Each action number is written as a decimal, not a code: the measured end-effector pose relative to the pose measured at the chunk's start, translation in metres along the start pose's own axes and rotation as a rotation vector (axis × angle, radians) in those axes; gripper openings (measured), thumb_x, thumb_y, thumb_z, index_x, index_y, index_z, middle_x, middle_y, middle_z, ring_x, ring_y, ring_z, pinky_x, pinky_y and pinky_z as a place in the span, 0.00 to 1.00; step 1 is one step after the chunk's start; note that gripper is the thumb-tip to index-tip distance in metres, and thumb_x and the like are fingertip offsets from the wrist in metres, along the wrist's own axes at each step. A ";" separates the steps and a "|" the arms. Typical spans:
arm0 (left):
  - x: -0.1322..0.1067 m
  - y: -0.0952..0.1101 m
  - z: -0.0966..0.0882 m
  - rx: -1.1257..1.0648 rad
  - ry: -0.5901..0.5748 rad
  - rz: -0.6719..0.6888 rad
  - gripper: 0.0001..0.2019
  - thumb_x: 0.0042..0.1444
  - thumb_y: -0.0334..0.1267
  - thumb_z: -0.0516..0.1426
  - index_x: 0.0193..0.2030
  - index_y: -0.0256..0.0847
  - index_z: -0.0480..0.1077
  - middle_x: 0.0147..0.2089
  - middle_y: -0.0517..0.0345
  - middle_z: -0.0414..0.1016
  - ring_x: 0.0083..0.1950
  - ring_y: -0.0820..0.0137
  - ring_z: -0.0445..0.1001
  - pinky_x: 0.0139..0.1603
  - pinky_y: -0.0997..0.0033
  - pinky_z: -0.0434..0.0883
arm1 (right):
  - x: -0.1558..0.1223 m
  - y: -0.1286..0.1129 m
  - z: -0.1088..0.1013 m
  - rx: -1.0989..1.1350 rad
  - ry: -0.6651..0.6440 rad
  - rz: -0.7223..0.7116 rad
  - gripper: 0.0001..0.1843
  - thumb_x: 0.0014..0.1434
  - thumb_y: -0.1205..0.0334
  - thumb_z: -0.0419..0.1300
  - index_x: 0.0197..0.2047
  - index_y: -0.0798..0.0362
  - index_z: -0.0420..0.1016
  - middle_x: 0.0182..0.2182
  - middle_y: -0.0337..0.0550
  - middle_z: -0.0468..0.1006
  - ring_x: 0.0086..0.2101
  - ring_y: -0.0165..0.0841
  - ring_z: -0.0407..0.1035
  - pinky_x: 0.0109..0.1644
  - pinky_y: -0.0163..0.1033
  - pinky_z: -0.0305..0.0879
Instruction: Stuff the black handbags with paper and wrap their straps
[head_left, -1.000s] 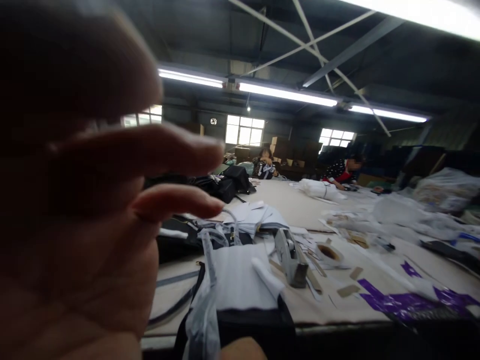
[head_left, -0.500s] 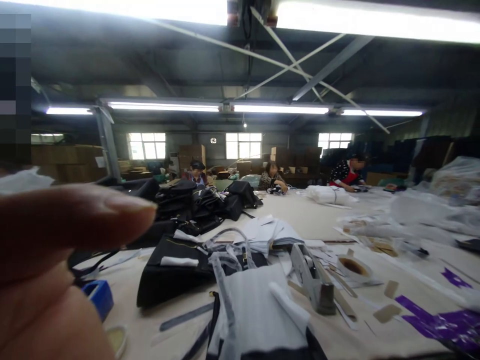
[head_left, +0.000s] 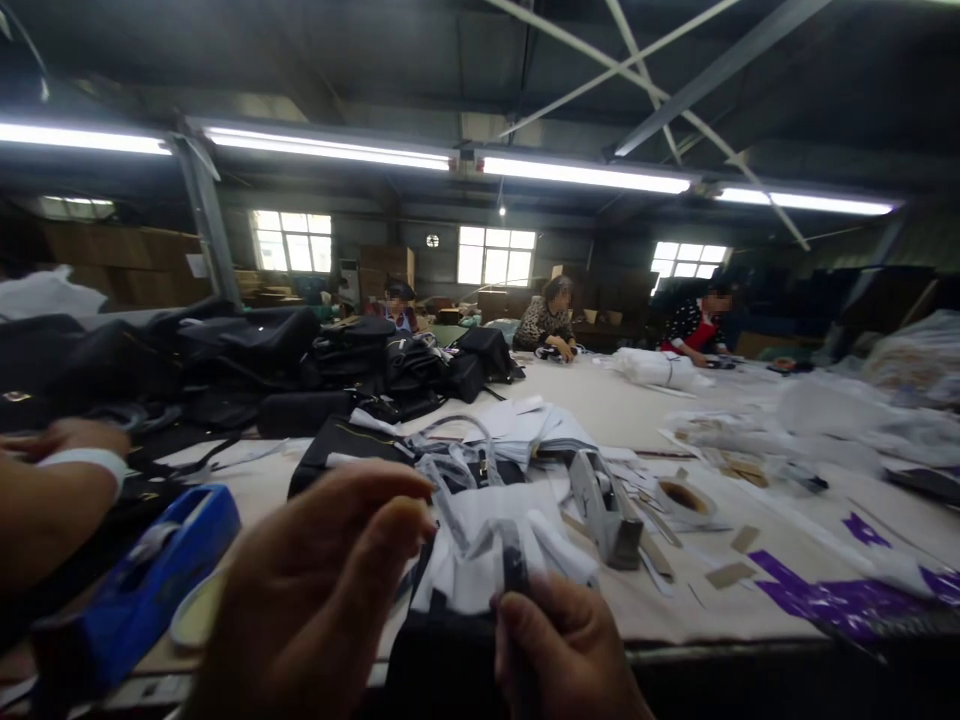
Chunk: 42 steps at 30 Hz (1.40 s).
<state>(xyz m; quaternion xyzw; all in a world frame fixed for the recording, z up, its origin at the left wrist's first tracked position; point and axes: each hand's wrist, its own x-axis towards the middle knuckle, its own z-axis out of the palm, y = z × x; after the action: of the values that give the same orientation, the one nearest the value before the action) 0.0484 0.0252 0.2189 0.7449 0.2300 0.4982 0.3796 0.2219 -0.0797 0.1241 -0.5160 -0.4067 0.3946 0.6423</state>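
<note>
My right hand (head_left: 566, 645) is closed around a dark bag strap (head_left: 514, 560), part of which is covered in pale wrapping. Just beneath lies a black bag (head_left: 439, 650) with white padding paper (head_left: 487, 510) on it. My left hand (head_left: 322, 590) is raised to the left of the bag, blurred, thumb and fingers pinched together; anything between the tips is too small to make out. Behind it another black bag (head_left: 322, 450) lies on the table, partly hidden, with wrapped handles (head_left: 457, 425).
Left, a blue tape dispenser (head_left: 161, 580) stands near another person's forearm with a white wristband (head_left: 86, 462). A grey tape dispenser (head_left: 604, 510), tape roll (head_left: 686, 500), paper stack (head_left: 536, 430) and purple plastic (head_left: 817, 590) lie right and behind. Black bags (head_left: 255, 345) are heaped behind; several people work beyond.
My view has tilted down. The left hand has moved from close at the left towards the middle, and my right hand now shows, holding the strap. The other person's forearm has appeared.
</note>
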 end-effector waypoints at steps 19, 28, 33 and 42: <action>0.048 -0.046 0.042 -0.413 -0.162 -0.288 0.14 0.54 0.48 0.65 0.36 0.38 0.81 0.36 0.56 0.81 0.39 0.69 0.73 0.44 0.72 0.68 | 0.033 -0.023 -0.004 -0.080 0.093 -0.006 0.29 0.60 0.36 0.59 0.38 0.57 0.79 0.27 0.42 0.74 0.24 0.27 0.62 0.26 0.33 0.56; 0.018 -0.048 0.059 -0.420 -0.303 -0.280 0.12 0.57 0.45 0.63 0.32 0.37 0.81 0.28 0.57 0.78 0.28 0.74 0.69 0.30 0.76 0.67 | 0.052 -0.023 0.009 0.446 -0.038 0.328 0.19 0.48 0.51 0.71 0.29 0.56 0.69 0.18 0.28 0.60 0.16 0.17 0.43 0.19 0.29 0.36; 0.010 -0.056 0.054 -0.373 -0.298 -0.297 0.12 0.59 0.43 0.61 0.32 0.37 0.80 0.30 0.55 0.79 0.30 0.72 0.72 0.33 0.74 0.70 | 0.058 -0.012 0.006 0.141 0.033 0.157 0.14 0.52 0.55 0.66 0.26 0.55 0.69 0.16 0.27 0.57 0.17 0.20 0.43 0.20 0.31 0.36; 0.009 -0.061 0.056 -0.313 -0.249 -0.365 0.13 0.55 0.45 0.63 0.32 0.36 0.81 0.29 0.55 0.79 0.31 0.71 0.70 0.35 0.72 0.70 | 0.054 -0.009 -0.007 -0.789 0.009 -0.375 0.13 0.63 0.63 0.53 0.29 0.53 0.75 0.25 0.40 0.74 0.28 0.32 0.64 0.32 0.36 0.56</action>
<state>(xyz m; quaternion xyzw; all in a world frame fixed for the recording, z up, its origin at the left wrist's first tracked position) 0.1056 0.0500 0.1635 0.6788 0.2325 0.3556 0.5989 0.2482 -0.0332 0.1384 -0.6408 -0.6104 0.0833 0.4581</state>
